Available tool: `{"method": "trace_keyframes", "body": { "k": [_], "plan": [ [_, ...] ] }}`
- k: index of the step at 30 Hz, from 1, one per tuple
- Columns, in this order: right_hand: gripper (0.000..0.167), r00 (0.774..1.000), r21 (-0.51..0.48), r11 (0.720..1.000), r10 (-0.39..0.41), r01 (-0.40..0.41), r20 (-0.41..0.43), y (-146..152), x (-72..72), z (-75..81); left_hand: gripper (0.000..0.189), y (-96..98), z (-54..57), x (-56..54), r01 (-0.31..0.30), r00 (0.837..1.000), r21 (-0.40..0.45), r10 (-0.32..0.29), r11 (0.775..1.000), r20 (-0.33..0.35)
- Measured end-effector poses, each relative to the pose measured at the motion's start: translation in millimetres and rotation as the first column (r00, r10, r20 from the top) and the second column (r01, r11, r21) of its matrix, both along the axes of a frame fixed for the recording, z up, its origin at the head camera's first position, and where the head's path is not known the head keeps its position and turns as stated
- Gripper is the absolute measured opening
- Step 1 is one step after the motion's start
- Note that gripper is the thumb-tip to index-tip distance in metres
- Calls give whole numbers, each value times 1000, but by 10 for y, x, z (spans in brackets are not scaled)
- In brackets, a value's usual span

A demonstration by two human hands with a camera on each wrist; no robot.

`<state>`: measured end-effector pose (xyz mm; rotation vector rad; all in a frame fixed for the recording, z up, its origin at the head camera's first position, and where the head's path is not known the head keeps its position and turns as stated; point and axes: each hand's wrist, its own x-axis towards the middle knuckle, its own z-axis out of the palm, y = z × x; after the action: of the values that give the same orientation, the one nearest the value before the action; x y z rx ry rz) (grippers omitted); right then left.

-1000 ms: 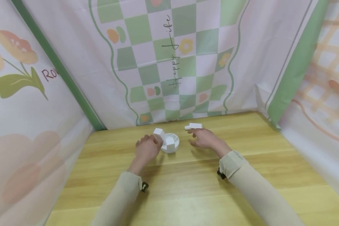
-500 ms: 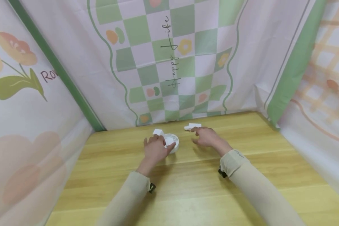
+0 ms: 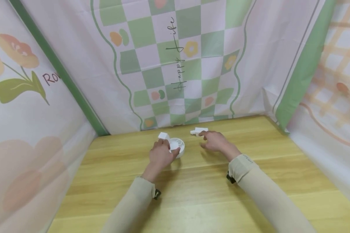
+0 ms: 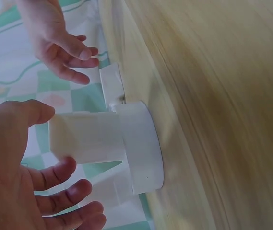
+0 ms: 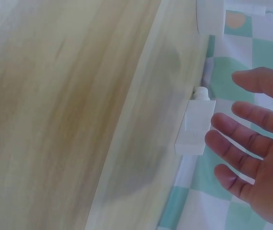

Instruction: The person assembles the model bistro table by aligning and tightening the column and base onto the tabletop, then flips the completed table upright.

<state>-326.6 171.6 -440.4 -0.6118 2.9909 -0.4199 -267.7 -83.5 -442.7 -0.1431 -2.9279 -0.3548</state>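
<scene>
My left hand (image 3: 161,157) reaches over a round white base (image 4: 143,146) on the table. Its thumb and index finger pinch the end of a white rectangular block (image 4: 86,136) that stands in the base. A second white block (image 3: 163,136) stands behind those fingers, tilted outward at the base's left side. Farther right, a white block-shaped piece with a short round neck (image 5: 196,124) lies on the table. My right hand (image 3: 217,142) hovers beside that piece with loosely bent, spread fingers, holding nothing. Whether a fingertip touches the piece, I cannot tell.
The wooden table (image 3: 192,194) ends at the back against a hanging cloth (image 3: 189,64) with green checks. More printed cloth closes off the left side (image 3: 32,129) and the right side (image 3: 323,129).
My left hand has moved right from the tilted block to the block at the front of the base and now pinches it. My right hand has shifted slightly right.
</scene>
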Motion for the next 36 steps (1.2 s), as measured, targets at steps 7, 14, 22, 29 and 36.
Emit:
{"method": "trace_keyframes", "body": {
  "k": [7,14,22,29,36],
  "plan": [
    [52,1000,-6,1000,-29,29,1,47,-50,-11,50,-80,2,-9,-35,999,37,35,999,18],
    [52,999,2,999,-42,42,-13,86,-126,7,55,-122,-15,-27,-50,999,28,50,998,1],
    [54,993,4,995,-103,103,-66,147,-225,-19,51,-214,37,-51,-38,999,86,36,996,27],
    [57,988,-19,990,-141,140,-57,161,-273,-31,58,-276,71,-57,-62,997,98,57,993,56],
    [59,988,-29,989,-145,144,-43,187,-319,-110,54,-314,32,-72,-56,996,108,48,993,70]
  ]
}}
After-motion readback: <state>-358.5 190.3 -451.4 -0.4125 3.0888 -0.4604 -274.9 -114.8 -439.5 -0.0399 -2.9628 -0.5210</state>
